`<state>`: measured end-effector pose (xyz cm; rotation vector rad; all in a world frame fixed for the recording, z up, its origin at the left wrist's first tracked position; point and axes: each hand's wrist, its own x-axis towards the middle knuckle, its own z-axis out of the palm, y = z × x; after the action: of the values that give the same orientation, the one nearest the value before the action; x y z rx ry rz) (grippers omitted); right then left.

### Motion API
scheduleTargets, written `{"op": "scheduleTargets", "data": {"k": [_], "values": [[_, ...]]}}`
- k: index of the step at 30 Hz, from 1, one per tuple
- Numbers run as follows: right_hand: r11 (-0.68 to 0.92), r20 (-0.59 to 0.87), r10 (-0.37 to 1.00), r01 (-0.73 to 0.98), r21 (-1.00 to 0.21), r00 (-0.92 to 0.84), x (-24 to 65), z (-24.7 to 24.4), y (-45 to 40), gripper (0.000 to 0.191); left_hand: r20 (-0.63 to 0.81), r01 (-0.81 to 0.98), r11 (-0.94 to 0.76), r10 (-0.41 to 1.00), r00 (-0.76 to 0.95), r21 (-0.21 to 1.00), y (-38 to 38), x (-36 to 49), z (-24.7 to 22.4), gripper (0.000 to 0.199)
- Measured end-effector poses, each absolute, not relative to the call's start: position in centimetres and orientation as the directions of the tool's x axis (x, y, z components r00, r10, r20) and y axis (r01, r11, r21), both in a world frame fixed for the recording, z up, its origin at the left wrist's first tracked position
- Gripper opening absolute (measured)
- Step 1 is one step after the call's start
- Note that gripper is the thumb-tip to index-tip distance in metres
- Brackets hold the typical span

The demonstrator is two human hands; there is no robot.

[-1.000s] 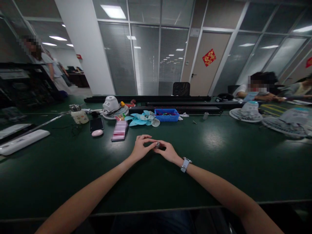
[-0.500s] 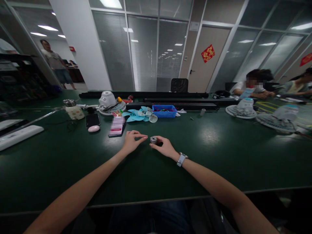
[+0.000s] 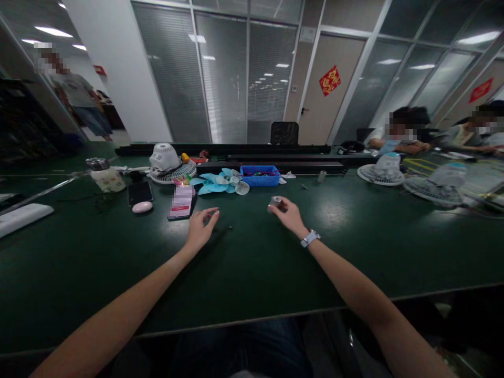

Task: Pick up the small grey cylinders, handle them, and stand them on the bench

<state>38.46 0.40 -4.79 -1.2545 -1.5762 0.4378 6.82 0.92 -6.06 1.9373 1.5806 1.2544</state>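
Observation:
My right hand (image 3: 289, 214) has its thumb and fingers closed round a small metal cylinder (image 3: 275, 201), held over the green table (image 3: 252, 273). My left hand (image 3: 201, 227) is further left, its thumb and forefinger curved towards each other with a gap between them and nothing visible in it. On the table between the two hands lies a tiny dark part (image 3: 230, 227). Beyond my left hand are a phone with a lit pink screen (image 3: 182, 202) and light blue fan blades (image 3: 218, 182).
A blue bin (image 3: 260, 177) holds small parts. White fan bodies (image 3: 164, 160) stand at the back left and right (image 3: 384, 170). A bottle (image 3: 105, 176), a dark phone (image 3: 140, 193) and a pink oval object (image 3: 142, 207) are at left. People sit at the right; one stands far left.
My right hand has moved right and away from me with the cylinder. My left hand has drawn back left, its fingers parted. The tiny dark part now shows on the table.

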Motion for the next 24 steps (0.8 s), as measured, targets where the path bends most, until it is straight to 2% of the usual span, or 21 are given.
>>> {"op": "scheduleTargets", "data": {"k": [3, 7, 12, 18, 20, 21, 22, 24], "values": [[0.169, 0.477, 0.804, 0.632, -0.756, 0.355, 45.3, -5.3, 2.6, 0.045, 0.374, 0.557, -0.244, 0.918, -0.130, 0.793, 1.1, 6.8, -6.0, 0.042], [-0.035, 0.404, 0.771, 0.666, -0.745, 0.492, 51.0, -6.1, 3.5, 0.044, 0.331, 0.512, -0.216, 0.933, -0.144, 0.831, 1.4, 6.8, -6.6, 0.035], [-0.093, 0.370, 0.756, 0.648, -0.756, 0.540, 51.7, -7.0, 3.4, 0.043, 0.307, 0.484, -0.204, 0.941, -0.143, 0.851, 1.5, 6.8, -6.8, 0.032], [-0.081, 0.312, 0.791, 0.596, -0.799, 0.526, 51.3, -7.0, 3.3, 0.057, 0.289, 0.501, -0.188, 0.949, -0.130, 0.845, 0.7, 7.0, -5.9, 0.029], [-0.110, 0.379, 0.723, 0.638, -0.762, 0.577, 50.5, -5.8, 2.6, 0.072, 0.276, 0.502, -0.176, 0.952, -0.132, 0.847, 0.6, 7.1, -5.8, 0.028], [-0.120, 0.458, 0.650, 0.677, -0.726, 0.606, 49.6, -5.0, 2.0, 0.078, 0.270, 0.494, -0.172, 0.953, -0.134, 0.852, 0.6, 7.1, -5.8, 0.027], [-0.115, 0.555, 0.566, 0.725, -0.679, 0.610, 48.3, -4.2, 1.3, 0.079, 0.267, 0.483, -0.170, 0.953, -0.140, 0.859, 0.6, 7.1, -5.8, 0.027], [-0.022, 0.728, 0.470, 0.831, -0.556, 0.499, 44.5, -2.7, -0.4, 0.069, 0.270, 0.462, -0.173, 0.951, -0.151, 0.870, 0.8, 7.1, -6.1, 0.027]]}}
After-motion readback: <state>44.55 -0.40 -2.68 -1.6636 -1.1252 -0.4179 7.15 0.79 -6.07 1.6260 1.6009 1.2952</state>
